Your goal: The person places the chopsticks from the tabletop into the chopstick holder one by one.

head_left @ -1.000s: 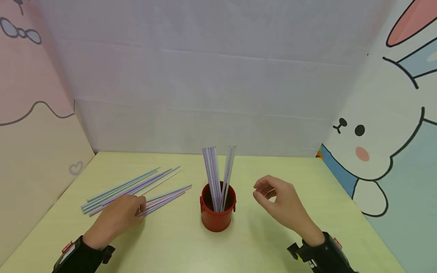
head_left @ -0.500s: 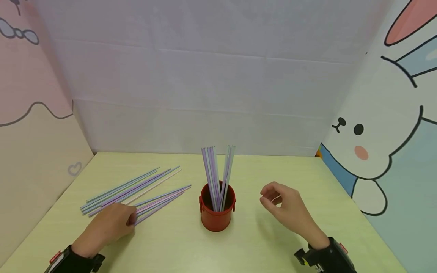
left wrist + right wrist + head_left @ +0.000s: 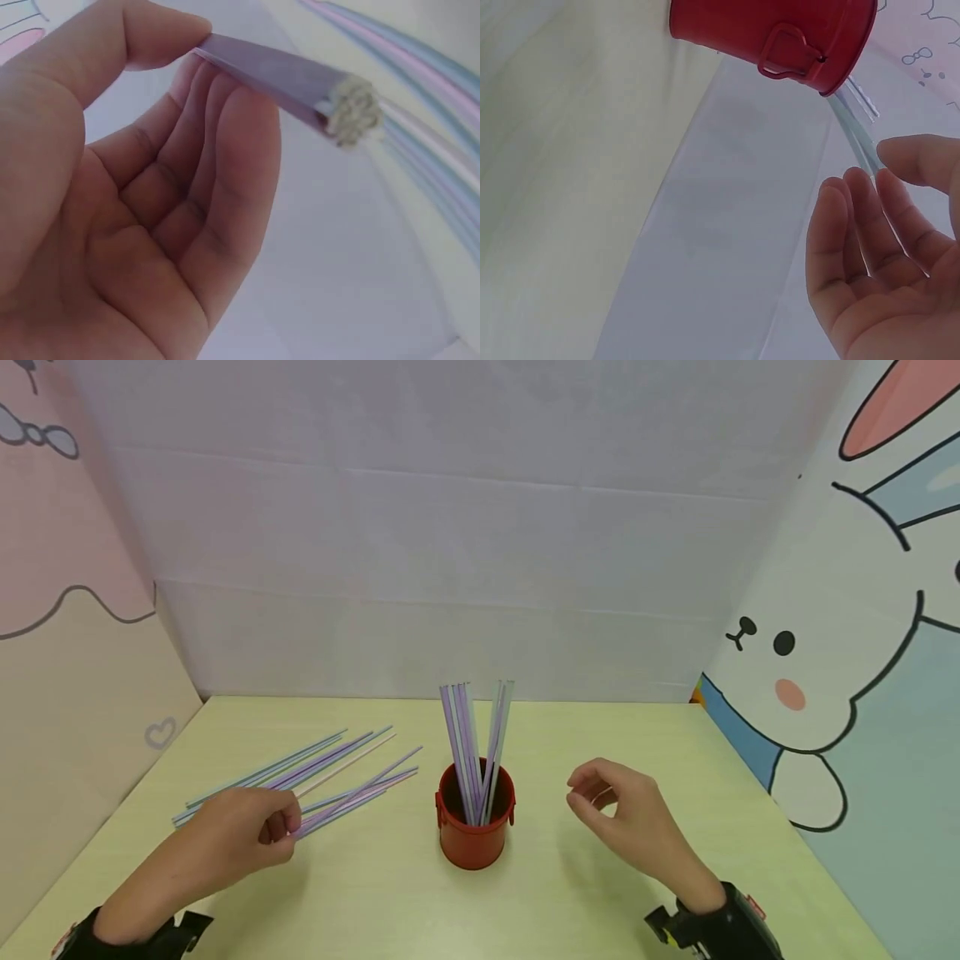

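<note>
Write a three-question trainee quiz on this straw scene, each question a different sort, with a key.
1. True or false: the left hand pinches a purple straw between thumb and fingers.
2. What stands in the red cup? A) spoons B) straws C) nothing
3. Fill the gap: the right hand holds ____ and hovers to the right of the cup.

Key:
1. True: the left wrist view shows the straw end pinched, and the head view shows it raised off the loose straws on the table.
2. B: upright straws lean inside it.
3. Nothing: its fingers are loosely curled.
</note>
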`<state>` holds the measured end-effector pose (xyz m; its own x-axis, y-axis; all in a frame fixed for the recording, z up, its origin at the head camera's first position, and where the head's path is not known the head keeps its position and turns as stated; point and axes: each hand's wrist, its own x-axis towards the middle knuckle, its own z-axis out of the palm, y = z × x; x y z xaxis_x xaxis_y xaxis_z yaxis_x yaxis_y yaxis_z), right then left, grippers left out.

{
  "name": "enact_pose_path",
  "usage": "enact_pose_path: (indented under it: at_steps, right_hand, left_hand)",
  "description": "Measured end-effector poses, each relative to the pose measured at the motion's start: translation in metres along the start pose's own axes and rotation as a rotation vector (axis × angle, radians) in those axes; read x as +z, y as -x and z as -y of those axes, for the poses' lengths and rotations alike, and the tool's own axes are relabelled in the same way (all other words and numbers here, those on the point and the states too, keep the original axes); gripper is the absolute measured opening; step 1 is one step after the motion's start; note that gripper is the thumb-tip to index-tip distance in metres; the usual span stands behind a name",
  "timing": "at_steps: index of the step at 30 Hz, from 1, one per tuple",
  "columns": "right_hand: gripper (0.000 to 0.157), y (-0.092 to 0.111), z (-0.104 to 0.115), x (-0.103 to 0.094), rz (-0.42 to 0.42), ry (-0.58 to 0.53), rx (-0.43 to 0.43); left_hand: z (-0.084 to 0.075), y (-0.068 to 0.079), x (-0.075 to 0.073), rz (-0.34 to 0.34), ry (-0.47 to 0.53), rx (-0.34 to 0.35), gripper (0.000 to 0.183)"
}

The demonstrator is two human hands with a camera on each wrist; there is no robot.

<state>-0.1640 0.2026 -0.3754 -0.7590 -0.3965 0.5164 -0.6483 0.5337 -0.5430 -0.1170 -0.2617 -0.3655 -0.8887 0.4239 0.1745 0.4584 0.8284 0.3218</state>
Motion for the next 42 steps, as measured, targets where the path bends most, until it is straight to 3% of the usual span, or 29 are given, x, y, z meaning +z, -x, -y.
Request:
enact_pose_path:
  at_steps: [8, 15, 19, 23, 30, 37, 40, 42]
  right_hand:
    - [0.027, -0.011, 0.034, 0.002, -0.002, 0.065, -0.195]
    - [0.033, -0.023, 0.073, 0.014, 0.034, 0.118, -0.381]
    - [0.031, -0.029, 0.089, 0.027, 0.088, 0.183, -0.43]
    - [0.027, -0.033, 0.095, 0.04, 0.104, 0.233, -0.457]
    - [0.018, -0.033, 0.096, 0.054, 0.129, 0.269, -0.434]
    - [0.016, -0.029, 0.095, 0.056, 0.159, 0.332, -0.438]
    - [0.016, -0.029, 0.093, 0.054, 0.192, 0.372, -0.433]
    - [0.016, -0.028, 0.092, 0.051, 0.22, 0.384, -0.422]
  left_hand:
    - [-0.045, -0.014, -0.011, -0.087, -0.005, 0.149, 0.029]
    - [-0.082, -0.037, -0.005, -0.025, 0.0, 0.185, 0.022]
    - [-0.101, -0.052, 0.004, 0.003, 0.027, 0.217, 0.016]
    - [-0.115, -0.063, 0.015, -0.011, 0.042, 0.26, 0.015]
    - [-0.128, -0.072, 0.021, -0.03, 0.072, 0.26, 0.019]
    - [-0.131, -0.074, 0.025, -0.033, 0.126, 0.267, 0.015]
    - [-0.127, -0.074, 0.026, -0.065, 0.165, 0.278, 0.011]
    - [-0.123, -0.076, 0.026, -0.123, 0.204, 0.282, 0.009]
